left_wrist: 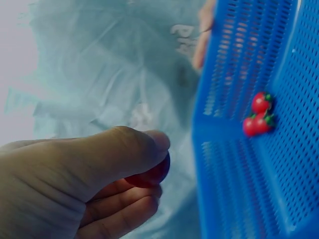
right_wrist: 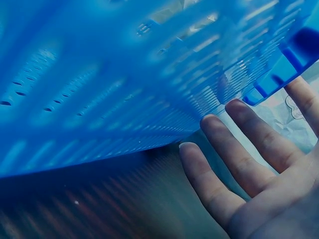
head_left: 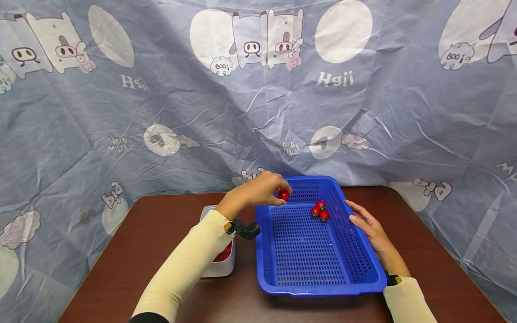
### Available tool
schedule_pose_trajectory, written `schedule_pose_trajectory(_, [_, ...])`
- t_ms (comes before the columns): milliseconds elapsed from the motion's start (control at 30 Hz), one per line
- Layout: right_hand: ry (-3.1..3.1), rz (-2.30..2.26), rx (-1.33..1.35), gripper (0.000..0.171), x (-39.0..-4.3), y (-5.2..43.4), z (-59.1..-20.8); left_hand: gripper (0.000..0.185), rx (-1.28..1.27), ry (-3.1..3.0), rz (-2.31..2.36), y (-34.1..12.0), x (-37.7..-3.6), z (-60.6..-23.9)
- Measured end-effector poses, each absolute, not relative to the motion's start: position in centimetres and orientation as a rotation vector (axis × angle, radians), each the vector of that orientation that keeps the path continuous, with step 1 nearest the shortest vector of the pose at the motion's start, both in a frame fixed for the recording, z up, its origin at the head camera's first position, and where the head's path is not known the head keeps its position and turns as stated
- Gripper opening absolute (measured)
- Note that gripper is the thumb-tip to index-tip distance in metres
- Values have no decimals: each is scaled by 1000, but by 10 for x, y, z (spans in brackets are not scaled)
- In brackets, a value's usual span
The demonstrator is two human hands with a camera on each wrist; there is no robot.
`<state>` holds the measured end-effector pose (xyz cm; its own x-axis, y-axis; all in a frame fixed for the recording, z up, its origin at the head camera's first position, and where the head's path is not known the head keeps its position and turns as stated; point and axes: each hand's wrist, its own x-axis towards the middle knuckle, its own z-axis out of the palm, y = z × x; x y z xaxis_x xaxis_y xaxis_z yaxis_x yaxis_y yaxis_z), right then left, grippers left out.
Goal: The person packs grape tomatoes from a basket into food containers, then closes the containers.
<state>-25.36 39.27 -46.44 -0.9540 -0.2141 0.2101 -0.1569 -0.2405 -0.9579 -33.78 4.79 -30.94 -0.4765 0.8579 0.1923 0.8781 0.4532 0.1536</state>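
Head view shows a person at a dark brown table (head_left: 161,233), the left hand (head_left: 258,190) curled round a small red tomato (head_left: 284,194) and holding it over the far left corner of a blue perforated basket (head_left: 291,251). Three more little tomatoes (head_left: 319,211) already lie together on the basket floor near its far right side. The right hand (head_left: 369,229) rests flat against the basket's outer right wall, fingers straight and gripping nothing. Just left of the basket stands a white tub (head_left: 220,267) with something red inside, mostly hidden under the sleeve. What might go wrong, to my eye: the tomato sits close to the rim, so a release slightly to the left could drop it onto the table, where it would roll; and the basket, only propped by flat fingers, could slide if knocked. Left wrist view adds what the head camera misses, the thumb (left_wrist: 124,149) lying over the tomato with the fingers cupped beneath, and green stalks on the fruit in the basket. Right wrist view shows the straight fingers (right_wrist: 214,189) beside the basket's underside, though whether they press it I cannot tell.
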Motion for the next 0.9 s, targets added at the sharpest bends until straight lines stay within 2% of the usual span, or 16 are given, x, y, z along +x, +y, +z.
schedule_pose_trajectory(167, [1887, -2416, -478, 50, -253, 391, -463, 25, -1515, -2582, -447, 4, -327, -301])
schedule_pose_trajectory(333, [1875, -2411, -475, 51, -253, 391, -463, 26, -1441, -2606, -514, -39, -315, -309])
schedule_pose_trajectory(600, [1847, -2406, -494, 51, -252, 394, -465, 28, -1318, -2699, -621, -92, -299, -343])
schedule_pose_trajectory(900, [1836, -2409, -485, 51, -252, 391, -465, 28, -1267, -2734, -739, -122, -279, -386])
